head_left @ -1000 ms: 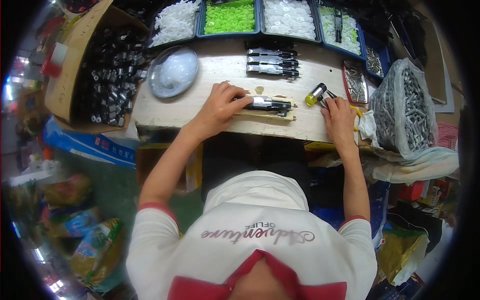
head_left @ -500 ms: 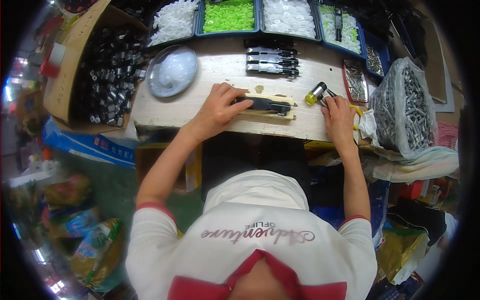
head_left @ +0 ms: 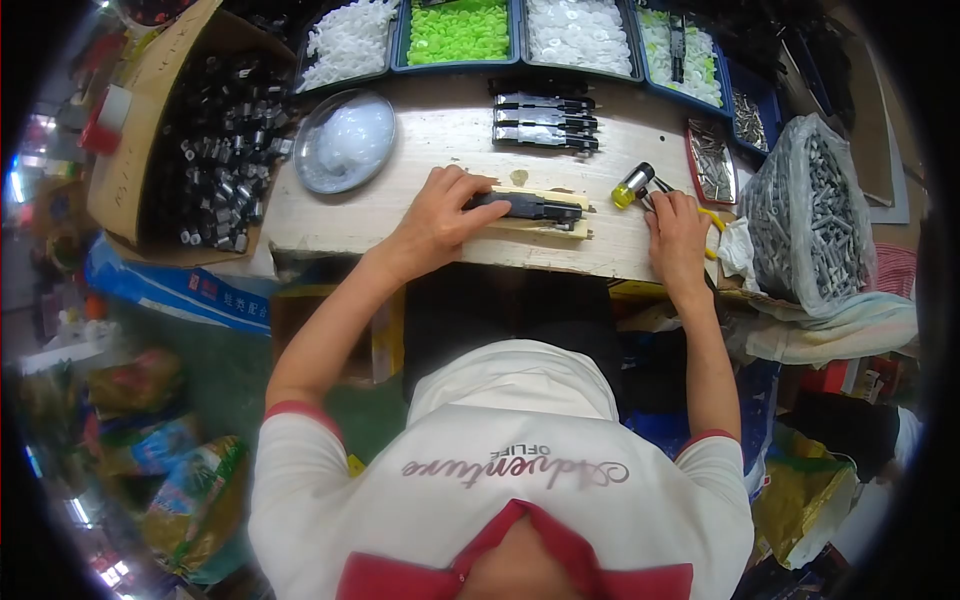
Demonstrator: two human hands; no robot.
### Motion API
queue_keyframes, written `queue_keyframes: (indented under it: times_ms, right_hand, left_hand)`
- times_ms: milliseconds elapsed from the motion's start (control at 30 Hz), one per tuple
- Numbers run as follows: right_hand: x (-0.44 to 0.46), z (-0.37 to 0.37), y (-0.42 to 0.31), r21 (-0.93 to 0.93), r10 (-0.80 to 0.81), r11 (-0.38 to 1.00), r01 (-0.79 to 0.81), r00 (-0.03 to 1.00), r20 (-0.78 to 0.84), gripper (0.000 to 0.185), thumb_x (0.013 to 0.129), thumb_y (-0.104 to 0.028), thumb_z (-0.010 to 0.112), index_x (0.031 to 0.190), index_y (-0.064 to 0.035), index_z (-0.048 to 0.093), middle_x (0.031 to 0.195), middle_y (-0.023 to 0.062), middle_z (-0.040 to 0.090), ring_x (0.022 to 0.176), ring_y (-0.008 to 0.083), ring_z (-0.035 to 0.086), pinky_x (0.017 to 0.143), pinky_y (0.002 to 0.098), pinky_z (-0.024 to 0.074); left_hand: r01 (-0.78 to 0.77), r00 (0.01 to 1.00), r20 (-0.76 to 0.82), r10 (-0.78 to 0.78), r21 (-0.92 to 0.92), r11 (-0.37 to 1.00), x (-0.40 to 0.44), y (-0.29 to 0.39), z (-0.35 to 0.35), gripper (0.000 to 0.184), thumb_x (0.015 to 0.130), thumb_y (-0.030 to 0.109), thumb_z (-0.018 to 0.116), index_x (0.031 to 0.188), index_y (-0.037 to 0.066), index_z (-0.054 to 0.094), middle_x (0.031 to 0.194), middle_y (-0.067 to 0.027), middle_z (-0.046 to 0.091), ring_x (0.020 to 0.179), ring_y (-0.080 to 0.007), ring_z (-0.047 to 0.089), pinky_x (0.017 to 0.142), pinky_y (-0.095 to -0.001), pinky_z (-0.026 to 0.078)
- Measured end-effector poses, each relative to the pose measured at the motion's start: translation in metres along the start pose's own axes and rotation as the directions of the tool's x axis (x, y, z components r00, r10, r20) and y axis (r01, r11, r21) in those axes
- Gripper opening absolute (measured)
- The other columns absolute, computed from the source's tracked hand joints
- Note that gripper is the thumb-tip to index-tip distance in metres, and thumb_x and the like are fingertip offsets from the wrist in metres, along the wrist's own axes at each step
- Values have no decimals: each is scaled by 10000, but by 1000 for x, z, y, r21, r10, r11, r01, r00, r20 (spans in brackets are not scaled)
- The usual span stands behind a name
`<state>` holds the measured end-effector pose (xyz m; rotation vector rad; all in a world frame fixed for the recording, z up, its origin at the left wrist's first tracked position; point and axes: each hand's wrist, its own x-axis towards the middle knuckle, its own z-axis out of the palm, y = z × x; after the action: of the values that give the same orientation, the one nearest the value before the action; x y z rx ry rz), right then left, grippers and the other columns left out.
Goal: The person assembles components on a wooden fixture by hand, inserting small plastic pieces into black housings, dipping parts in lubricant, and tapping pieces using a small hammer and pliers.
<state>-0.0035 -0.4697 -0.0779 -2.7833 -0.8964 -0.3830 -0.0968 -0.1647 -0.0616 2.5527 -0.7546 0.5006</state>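
My left hand (head_left: 438, 218) is closed on the left end of a black, elongated mechanical part (head_left: 535, 208), thumb along its top. That part lies on a pale yellow block (head_left: 576, 228) on the bench. My right hand (head_left: 680, 228) is at the bench's right front, its fingers curled down over a yellow-handled tool (head_left: 716, 219). Its dark tips poke out past the fingers, and the hand hides its middle. Just left of those fingers lies a short cylinder (head_left: 632, 186), black and silver with a yellow end.
Several similar black-and-silver parts (head_left: 545, 128) lie in a stack behind. Bins of white pieces (head_left: 578, 40) and green pieces (head_left: 458, 32) line the back. A round dish (head_left: 345, 142) and a carton of metal-and-black pieces (head_left: 225, 150) stand left; a bag of grey fasteners (head_left: 815, 215) stands right.
The black part has turned slightly on the pale block under my left hand. My right hand has hardly moved.
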Motion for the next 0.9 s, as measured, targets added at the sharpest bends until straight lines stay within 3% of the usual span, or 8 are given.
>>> queue_keyframes:
  times_ms: [267, 667, 767, 833, 900]
  right_hand:
    - [-1, 2, 1, 9, -7, 1000, 7, 1000, -25, 248, 750, -74, 611, 989, -66, 544, 911, 67, 507, 895, 230, 475, 740, 373, 332]
    - [-1, 0, 0, 4, 1, 1000, -1, 1000, 7, 285, 779, -76, 591, 1057, -56, 528, 955, 84, 513, 913, 255, 482, 739, 376, 340]
    - [5, -15, -14, 14, 24, 1000, -23, 996, -81, 264, 766, -68, 608, 1025, -64, 561, 921, 79, 526, 890, 252, 487, 737, 367, 339]
    - [8, -25, -28, 238, -113, 960, 151, 980, -166, 231, 737, -50, 635, 964, -71, 598, 874, 70, 541, 851, 246, 495, 733, 362, 336]
    - [9, -27, -44, 304, -166, 925, 228, 962, -215, 233, 694, -4, 640, 914, -80, 619, 836, 58, 546, 819, 233, 499, 729, 368, 333]
  left_hand:
    - [-8, 1000, -20, 7, -60, 998, 0, -2, -1, 487, 589, -101, 608, 1033, 98, 593, 1044, -98, 546, 841, -244, 487, 718, -339, 397]
    - [1, 999, 48, -2, 28, 1000, 2, 1, -2, 485, 587, -110, 601, 1029, 90, 591, 1041, -103, 551, 861, -253, 491, 745, -337, 402]
    - [20, 1000, 16, -19, -37, 999, 2, 0, -1, 479, 584, -111, 605, 1023, 80, 591, 1038, -103, 551, 863, -257, 492, 747, -342, 406]
    - [30, 999, 10, -30, -45, 999, 1, 0, -1, 478, 584, -109, 608, 1020, 85, 595, 1039, -105, 552, 862, -261, 495, 743, -346, 407]
    - [24, 1000, 6, -24, -41, 999, 0, 0, 0, 482, 579, -108, 610, 1020, 88, 596, 1040, -105, 551, 862, -262, 496, 744, -347, 407]
